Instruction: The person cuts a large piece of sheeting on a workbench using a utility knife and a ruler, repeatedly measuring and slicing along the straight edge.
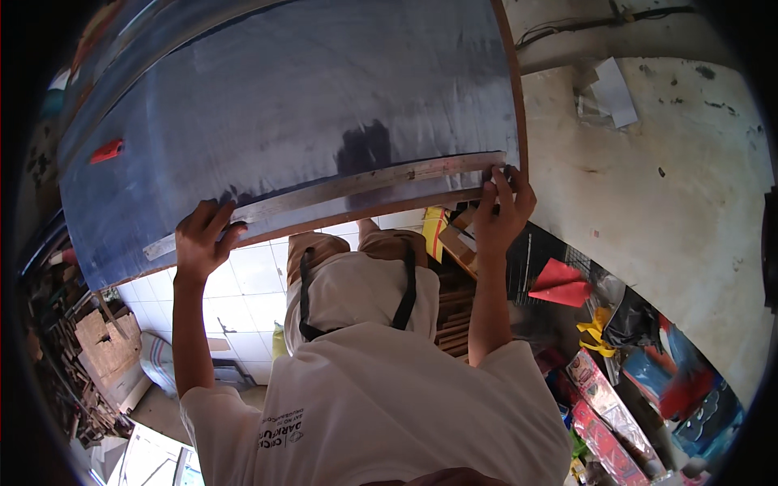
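Observation:
A long flat metal straightedge [340, 188] lies on the blue-grey tabletop [243, 105], near its close edge and roughly along it. My left hand [205, 236] grips the strip towards its left end, thumb on the near side and fingers across it. At the strip's right end, by the table's corner, my right hand [504, 206] holds it between thumb and bent fingers. Farther left on the tabletop rests a small red object [106, 151], too small to name surely.
Brown trim [514, 73] borders the tabletop. A pale, stained wall [673, 178] rises to the right. Below it are bags and boxes, with a red folded piece [561, 283] on top. Wood scraps [109, 340] are piled at the left, beside white floor tiles [255, 271].

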`<action>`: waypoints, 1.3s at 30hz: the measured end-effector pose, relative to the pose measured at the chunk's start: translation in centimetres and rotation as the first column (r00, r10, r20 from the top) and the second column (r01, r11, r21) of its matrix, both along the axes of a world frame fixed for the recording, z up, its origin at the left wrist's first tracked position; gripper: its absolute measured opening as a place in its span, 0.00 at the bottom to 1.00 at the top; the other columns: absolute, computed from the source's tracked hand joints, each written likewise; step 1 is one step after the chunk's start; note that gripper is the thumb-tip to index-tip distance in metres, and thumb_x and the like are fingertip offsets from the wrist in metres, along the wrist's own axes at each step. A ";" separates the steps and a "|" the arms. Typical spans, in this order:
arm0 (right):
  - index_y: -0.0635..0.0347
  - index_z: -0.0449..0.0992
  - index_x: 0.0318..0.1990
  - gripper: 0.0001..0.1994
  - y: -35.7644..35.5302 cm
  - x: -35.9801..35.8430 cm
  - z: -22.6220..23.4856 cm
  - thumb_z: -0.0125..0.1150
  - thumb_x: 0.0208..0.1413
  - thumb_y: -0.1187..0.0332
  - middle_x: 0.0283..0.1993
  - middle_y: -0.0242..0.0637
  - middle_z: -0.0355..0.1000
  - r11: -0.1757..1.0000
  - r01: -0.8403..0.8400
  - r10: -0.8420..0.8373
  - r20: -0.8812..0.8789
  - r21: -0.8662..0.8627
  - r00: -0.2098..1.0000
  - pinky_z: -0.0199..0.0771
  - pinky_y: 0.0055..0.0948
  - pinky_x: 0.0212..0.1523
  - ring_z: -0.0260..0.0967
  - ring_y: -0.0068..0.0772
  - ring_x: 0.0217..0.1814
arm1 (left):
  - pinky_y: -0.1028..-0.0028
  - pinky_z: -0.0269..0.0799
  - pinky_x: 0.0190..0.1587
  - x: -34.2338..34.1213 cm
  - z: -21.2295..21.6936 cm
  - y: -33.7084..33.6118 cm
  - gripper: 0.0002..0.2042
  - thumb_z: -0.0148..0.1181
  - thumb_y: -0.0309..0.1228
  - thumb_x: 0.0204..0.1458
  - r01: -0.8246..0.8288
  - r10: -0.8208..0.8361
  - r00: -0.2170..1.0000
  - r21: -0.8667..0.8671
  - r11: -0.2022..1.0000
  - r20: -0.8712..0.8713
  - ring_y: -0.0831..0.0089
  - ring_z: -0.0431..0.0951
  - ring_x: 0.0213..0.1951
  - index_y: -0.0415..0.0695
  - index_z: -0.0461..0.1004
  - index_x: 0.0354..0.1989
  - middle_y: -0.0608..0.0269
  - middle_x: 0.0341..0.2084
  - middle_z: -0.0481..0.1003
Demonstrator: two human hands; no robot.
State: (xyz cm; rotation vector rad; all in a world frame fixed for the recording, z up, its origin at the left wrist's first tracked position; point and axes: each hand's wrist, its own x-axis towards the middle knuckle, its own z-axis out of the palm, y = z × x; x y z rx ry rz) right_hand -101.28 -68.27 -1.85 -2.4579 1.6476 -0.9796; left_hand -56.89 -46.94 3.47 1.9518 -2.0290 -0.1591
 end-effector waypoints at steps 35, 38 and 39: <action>0.65 0.82 0.49 0.12 -1.8 -0.3 -2.8 0.53 0.66 0.73 0.57 0.49 0.77 0.981 0.027 -0.013 0.077 -0.193 0.997 0.70 0.47 0.60 0.71 0.52 0.59 | 0.59 0.77 0.54 -9.8 -2.6 -5.9 0.19 0.68 0.19 0.42 0.096 -0.113 0.992 -0.241 0.966 -0.059 0.62 0.79 0.50 0.45 0.83 0.46 0.65 0.50 0.79; 0.65 0.82 0.49 0.12 -1.9 -0.2 -2.9 0.53 0.66 0.73 0.57 0.49 0.77 0.980 0.026 -0.011 0.075 -0.196 0.997 0.70 0.47 0.59 0.71 0.51 0.59 | 0.63 0.75 0.56 -10.5 -3.1 -5.8 0.17 0.68 0.23 0.44 0.049 -0.062 0.997 -0.239 0.970 -0.050 0.68 0.79 0.52 0.47 0.84 0.46 0.69 0.49 0.80; 0.65 0.82 0.50 0.12 -2.0 -0.2 -3.0 0.53 0.66 0.73 0.56 0.50 0.77 0.980 0.024 -0.010 0.073 -0.197 0.997 0.70 0.47 0.59 0.71 0.52 0.58 | 0.63 0.74 0.56 -10.7 -3.2 -5.8 0.17 0.67 0.22 0.43 0.020 -0.033 0.998 -0.250 0.968 -0.049 0.68 0.79 0.52 0.47 0.84 0.45 0.69 0.49 0.80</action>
